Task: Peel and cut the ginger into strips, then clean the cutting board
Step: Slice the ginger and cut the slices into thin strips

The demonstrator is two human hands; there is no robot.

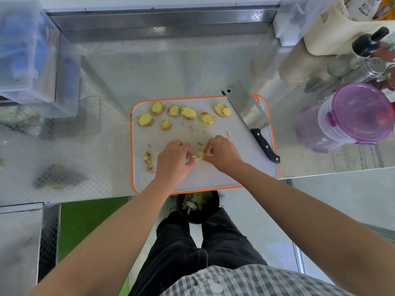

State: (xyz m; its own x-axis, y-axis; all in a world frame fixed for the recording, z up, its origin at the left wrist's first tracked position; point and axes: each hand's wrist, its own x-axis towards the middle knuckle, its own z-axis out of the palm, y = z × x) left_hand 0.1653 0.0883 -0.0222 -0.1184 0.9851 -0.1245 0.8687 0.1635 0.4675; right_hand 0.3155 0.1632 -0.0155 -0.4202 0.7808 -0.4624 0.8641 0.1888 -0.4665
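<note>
Steel desk (171, 67), with my orange-edged board (213, 174) at the near edge. My left hand (173, 161) and right hand (222, 153) are mid-board, both pinching one small ginger piece (200, 154) in the fingertips. Ginger rounds (188, 113) sit along the far side, peel scraps (149, 160) just left of my left hand, and the knife (248, 107) lies on the right.
</note>
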